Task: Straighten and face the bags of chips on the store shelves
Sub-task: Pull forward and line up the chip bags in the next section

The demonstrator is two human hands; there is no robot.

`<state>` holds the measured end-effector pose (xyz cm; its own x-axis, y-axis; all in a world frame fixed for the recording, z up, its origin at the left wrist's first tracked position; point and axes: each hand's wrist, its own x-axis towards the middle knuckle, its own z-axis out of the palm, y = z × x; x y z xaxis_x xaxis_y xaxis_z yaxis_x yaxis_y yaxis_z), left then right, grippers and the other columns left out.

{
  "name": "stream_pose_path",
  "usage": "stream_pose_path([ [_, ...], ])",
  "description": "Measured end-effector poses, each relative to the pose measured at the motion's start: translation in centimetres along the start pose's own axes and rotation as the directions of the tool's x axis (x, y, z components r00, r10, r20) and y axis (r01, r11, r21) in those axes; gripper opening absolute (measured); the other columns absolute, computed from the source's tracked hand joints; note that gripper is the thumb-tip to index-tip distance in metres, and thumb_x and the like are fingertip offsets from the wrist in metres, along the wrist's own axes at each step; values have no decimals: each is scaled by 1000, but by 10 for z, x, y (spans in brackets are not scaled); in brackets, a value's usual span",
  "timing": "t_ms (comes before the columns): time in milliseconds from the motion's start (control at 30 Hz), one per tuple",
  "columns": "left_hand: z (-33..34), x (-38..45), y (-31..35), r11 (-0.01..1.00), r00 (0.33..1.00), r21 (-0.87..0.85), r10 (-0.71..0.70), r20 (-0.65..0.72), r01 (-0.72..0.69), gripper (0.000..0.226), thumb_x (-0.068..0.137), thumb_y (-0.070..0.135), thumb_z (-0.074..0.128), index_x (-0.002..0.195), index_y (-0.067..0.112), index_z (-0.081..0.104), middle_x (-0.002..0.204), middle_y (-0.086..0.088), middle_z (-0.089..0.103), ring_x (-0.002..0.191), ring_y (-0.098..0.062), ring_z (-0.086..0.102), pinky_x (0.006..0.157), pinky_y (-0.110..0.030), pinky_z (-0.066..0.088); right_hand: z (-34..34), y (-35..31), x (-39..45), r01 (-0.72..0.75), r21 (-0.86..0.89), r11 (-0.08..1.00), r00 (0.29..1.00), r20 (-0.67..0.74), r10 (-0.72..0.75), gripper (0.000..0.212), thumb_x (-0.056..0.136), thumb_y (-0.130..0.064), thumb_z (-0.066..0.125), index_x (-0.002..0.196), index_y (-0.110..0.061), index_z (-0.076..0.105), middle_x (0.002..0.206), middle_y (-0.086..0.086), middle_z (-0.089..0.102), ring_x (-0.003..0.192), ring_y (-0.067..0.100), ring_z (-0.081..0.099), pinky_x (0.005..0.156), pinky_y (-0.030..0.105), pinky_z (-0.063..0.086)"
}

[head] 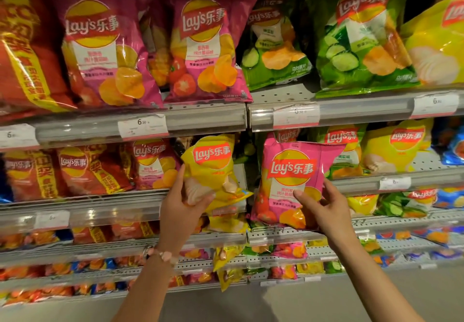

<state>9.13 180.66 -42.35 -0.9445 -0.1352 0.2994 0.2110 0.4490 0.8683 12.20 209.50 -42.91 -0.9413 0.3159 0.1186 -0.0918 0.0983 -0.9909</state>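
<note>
Chips bags are both off the shelf: the left hand point(187, 201) grips a yellow bag point(213, 171) by its lower part, and the right hand point(324, 205) pinches a pink bag point(292, 183) near its bottom, each held in front of the middle shelf point(206, 198). Held low, either bag could tip forward or slip (the film looks slick). Squeezing may crush the chips, and pushing one in could knock the neighbouring green bags point(344, 156) askew.

Both forearms are bare, with no sleeves in view. The left wrist wears a bracelet point(162, 255) of pale pink beads with a small metallic piece. The right wrist has nothing on it.
</note>
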Motion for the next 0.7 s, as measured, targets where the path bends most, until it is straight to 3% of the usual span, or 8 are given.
stream_pose_path([
  [67,-13,-7,-3,999,999,-21,-46,9,46,95,69,28,84,145,40,28,138,9,51,123,-12,52,89,-22,51,3,-4,1,32,-45,998,999,4,-32,54,74,-22,79,124,-18,59,99,-1,72,90,18,69,76,40,59],
  [167,-34,-16,-7,999,999,11,-49,6,49,97,69,24,84,148,32,29,136,5,52,119,-11,52,80,-5,45,14,-12,2,92,-113,989,995,49,-87,50,74,-27,79,120,-17,61,97,-3,71,86,15,67,70,31,57],
  [267,-54,-25,-13,997,997,-6,-75,-9,75,101,63,28,82,149,30,29,133,4,54,116,-11,54,85,-12,46,32,-14,6,127,-163,979,988,105,-110,47,73,-38,78,112,-16,63,88,-4,70,71,6,59,63,23,49],
  [333,-64,-31,-15,996,994,-23,-92,-53,91,96,64,22,84,145,35,33,130,5,55,112,-6,55,83,-10,45,48,-18,10,132,-170,977,986,123,-112,60,69,-54,76,111,-13,63,88,-2,69,73,9,59,65,28,49],
  [400,-72,-37,-16,992,988,-57,-119,-95,114,92,66,15,85,139,40,34,125,8,55,105,4,53,87,-19,49,66,-23,16,133,-163,977,984,139,-111,68,66,-59,73,111,-10,64,91,-2,70,81,14,65,70,33,52],
  [500,-87,-42,-24,987,984,-81,-147,-97,139,95,62,25,88,138,48,35,128,7,56,110,-5,56,89,-33,51,89,-30,28,143,-158,977,980,157,-118,69,64,-63,70,109,-11,65,86,0,71,79,21,67,70,39,56],
  [600,-101,-45,-29,981,981,-115,-169,-99,158,100,56,41,91,138,49,37,132,6,55,116,-12,56,90,-39,52,111,-36,41,149,-157,976,978,166,-123,30,78,-39,73,96,-17,66,82,-1,70,77,22,68,71,41,56],
  [700,-110,-48,-30,986,981,-87,-153,-118,143,96,57,30,83,141,40,37,130,1,56,116,-17,55,92,-41,51,133,-43,54,133,-109,985,980,160,-115,14,86,-21,69,97,-17,61,82,-8,66,79,14,65,73,35,53],
])
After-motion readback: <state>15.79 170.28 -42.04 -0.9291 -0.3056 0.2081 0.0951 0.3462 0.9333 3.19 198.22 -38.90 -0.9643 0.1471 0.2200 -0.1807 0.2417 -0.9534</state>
